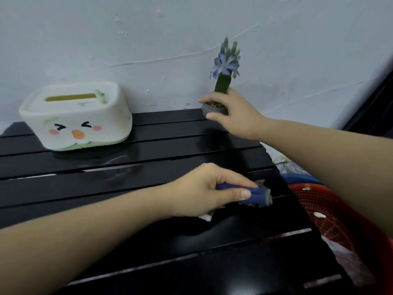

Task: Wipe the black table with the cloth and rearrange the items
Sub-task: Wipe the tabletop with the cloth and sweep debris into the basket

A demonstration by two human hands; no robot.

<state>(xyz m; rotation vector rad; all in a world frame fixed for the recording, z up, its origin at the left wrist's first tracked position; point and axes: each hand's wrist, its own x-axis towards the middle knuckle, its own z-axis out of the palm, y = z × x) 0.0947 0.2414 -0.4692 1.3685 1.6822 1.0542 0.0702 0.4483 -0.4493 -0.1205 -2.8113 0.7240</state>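
Blue cloth (253, 195) being gripped, bunched, in closed left hand (204, 191), thumb on top, wad protruding past fingertips and being pressed onto black table (106, 184) near right edge

Small grey flower pot (213, 109) being pinched by right hand (236, 116) at rim, fingers curled around pot, purple bloom rising above knuckles; whether pot is being lifted cannot be told

Cloth judged soft, light, easily re-bunched in palm. Pot judged light but top-heavy, gravel loose; best being held low around body, kept upright

Duck-faced tissue box (76, 116) being left well beyond left fingertips, by wall
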